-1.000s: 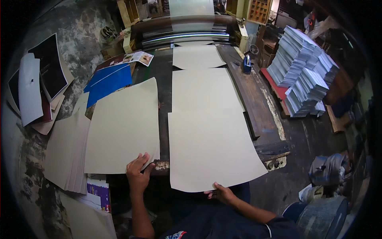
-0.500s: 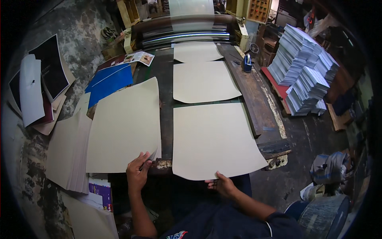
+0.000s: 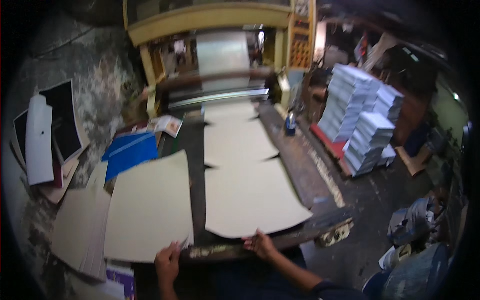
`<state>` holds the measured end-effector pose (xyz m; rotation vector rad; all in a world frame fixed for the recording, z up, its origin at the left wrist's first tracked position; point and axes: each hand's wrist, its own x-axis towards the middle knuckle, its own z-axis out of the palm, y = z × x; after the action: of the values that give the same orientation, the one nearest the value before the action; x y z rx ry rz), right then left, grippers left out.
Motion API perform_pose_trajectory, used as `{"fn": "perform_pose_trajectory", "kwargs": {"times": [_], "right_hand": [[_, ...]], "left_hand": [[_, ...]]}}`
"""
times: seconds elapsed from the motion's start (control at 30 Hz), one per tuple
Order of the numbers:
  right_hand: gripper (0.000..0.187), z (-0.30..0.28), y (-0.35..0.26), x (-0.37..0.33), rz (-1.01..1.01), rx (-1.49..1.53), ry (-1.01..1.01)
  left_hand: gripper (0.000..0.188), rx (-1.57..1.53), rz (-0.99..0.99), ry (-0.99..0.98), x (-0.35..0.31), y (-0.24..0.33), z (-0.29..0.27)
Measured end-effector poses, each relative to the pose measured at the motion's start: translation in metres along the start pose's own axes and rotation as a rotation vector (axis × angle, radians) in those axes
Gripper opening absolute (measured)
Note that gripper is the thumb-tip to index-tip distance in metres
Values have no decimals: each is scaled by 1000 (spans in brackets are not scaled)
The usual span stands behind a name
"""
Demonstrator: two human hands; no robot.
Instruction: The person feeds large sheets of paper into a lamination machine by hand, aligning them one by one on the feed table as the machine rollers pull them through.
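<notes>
Three cream sheets of paper or thin board lie in a row on the dark machine bed, running toward the rollers [image 3: 220, 97]. The nearest sheet [image 3: 250, 200] touches or overlaps the one beyond it. My right hand [image 3: 261, 245] pinches its near edge, thumb on top and fingers underneath. To the left is a stack of similar cream sheets [image 3: 150, 215]. My left hand [image 3: 168, 259] is closed at the stack's near right corner, where a few sheet corners fan apart. Motion blurs the fingers slightly.
A clear film web [image 3: 222, 55] hangs into the yellow-framed machine [image 3: 210, 27]. More cream sheets [image 3: 80, 230], blue sheets [image 3: 131, 152] and a booklet [image 3: 167, 125] lie left. A blue tape dispenser [image 3: 290, 125] sits on the right rail; tall paper stacks [image 3: 345, 110] stand beyond it.
My right hand has moved the nearest sheet forward, closing the gaps in the row. My left hand stays at the stack's corner. The view has tilted up, showing more of the machine.
</notes>
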<state>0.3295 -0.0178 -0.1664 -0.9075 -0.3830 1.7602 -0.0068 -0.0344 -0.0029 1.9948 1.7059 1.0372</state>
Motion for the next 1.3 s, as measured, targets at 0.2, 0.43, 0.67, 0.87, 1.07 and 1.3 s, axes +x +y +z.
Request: {"fn": "perform_pose_trajectory", "kwargs": {"times": [0.2, 0.43, 0.67, 0.87, 1.07, 1.3], "right_hand": [[41, 9, 6, 12, -108, 108, 118], [67, -1, 3, 7, -102, 134, 171], [74, 34, -39, -32, -59, -26, -258], [56, 39, -39, -59, -146, -116, 28], [27, -2, -9, -92, 51, -115, 85], [37, -10, 44, -137, 174, -75, 0]], "left_hand": [[41, -287, -257, 7, -2, -24, 13], [51, -782, -272, 319, 0, -2, 12], [34, -201, 509, 25, -10, 41, -3], [63, -134, 428, -393, -6, 62, -3], [58, -183, 231, -26, 10, 9, 6], [29, -193, 21, -83, 6, -13, 9]]}}
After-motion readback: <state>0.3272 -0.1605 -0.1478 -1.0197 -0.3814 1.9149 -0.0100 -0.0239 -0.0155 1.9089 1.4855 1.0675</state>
